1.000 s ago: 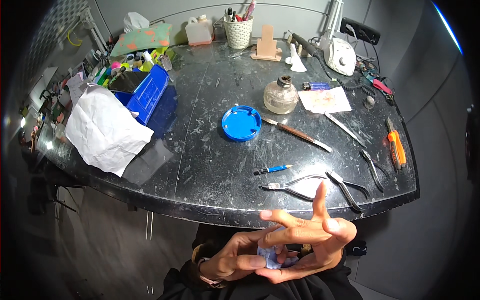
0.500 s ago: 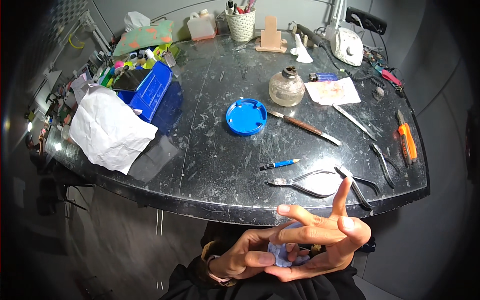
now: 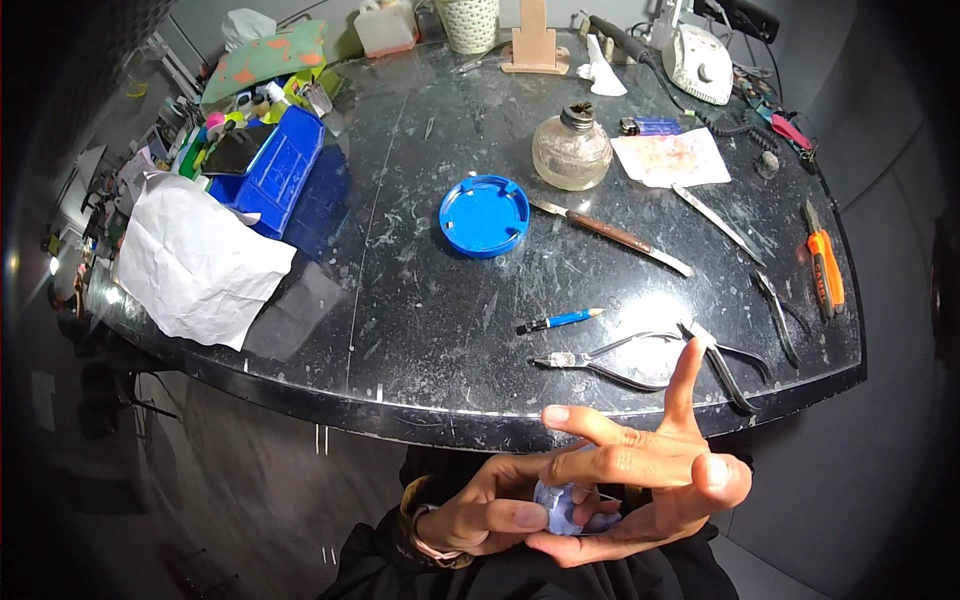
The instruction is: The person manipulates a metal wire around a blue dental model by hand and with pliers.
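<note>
your left hand (image 3: pixel 482 510) grips the pale-blue lump (image 3: pixel 558 508), thumb pressed on it; your right hand (image 3: pixel 655 485) holds its other side, outer fingers spread.

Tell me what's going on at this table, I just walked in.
A person sits at the table, working with both hands. The left grip and the right grip hold a pale blue piece between them, just off the table's near edge, with some right fingers raised. The blue dish, pencil, jar and orange pliers are on the table, out of hand.
</note>
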`<control>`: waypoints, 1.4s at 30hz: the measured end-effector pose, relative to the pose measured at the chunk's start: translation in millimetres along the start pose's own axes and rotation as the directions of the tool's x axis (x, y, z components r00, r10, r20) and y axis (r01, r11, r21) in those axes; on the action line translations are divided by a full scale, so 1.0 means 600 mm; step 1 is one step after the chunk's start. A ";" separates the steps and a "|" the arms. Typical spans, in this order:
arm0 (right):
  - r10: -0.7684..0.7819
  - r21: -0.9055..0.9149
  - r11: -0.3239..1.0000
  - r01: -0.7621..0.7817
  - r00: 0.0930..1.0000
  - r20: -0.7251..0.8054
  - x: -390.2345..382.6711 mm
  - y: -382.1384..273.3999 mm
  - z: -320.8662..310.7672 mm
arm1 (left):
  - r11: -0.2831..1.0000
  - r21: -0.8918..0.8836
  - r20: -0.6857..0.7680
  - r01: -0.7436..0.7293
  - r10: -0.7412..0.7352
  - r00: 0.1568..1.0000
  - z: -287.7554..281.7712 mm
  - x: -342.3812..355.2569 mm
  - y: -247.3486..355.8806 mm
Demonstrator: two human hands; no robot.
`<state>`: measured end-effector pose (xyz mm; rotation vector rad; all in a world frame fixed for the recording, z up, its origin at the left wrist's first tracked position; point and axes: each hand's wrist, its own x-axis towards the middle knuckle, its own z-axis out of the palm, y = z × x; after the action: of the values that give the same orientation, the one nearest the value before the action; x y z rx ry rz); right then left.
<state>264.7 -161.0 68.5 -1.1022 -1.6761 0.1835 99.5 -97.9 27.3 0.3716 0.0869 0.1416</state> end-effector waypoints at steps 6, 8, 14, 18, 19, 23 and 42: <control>0.071 -0.003 0.997 -0.071 0.997 -0.017 0.005 0.002 0.002 | 0.998 -0.057 0.000 0.019 -0.019 1.000 -0.001 0.006 0.003; 0.122 0.025 0.992 -0.120 0.991 -0.058 0.005 -0.003 0.004 | 0.997 -0.082 0.004 -0.011 0.011 1.000 -0.004 0.007 0.000; 0.102 0.065 0.993 -0.097 0.991 -0.082 0.004 0.001 0.008 | 0.999 -0.045 0.005 0.030 -0.030 1.000 -0.005 0.005 0.007; 0.032 -0.126 0.992 -0.013 0.987 0.157 0.018 -0.001 -0.011 | 1.000 -0.011 0.000 0.015 -0.015 1.000 -0.008 0.006 0.004; 0.037 -0.125 0.992 -0.015 0.983 0.177 0.022 -0.002 -0.012 | 1.000 -0.012 0.008 -0.001 0.001 1.000 -0.009 0.006 0.001; 0.054 -0.110 0.993 -0.034 0.982 0.181 0.023 -0.003 -0.012 | 0.999 -0.026 -0.005 -0.044 0.044 0.999 -0.003 0.007 -0.001; -0.115 0.575 0.815 0.071 0.992 0.041 0.009 0.032 0.001 | 0.961 0.083 0.068 0.266 -0.271 0.960 -0.008 -0.015 0.052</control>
<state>274.9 -146.0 60.7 -0.5573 -1.5809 0.6314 86.5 -69.1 34.8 0.4343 0.0637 -0.1456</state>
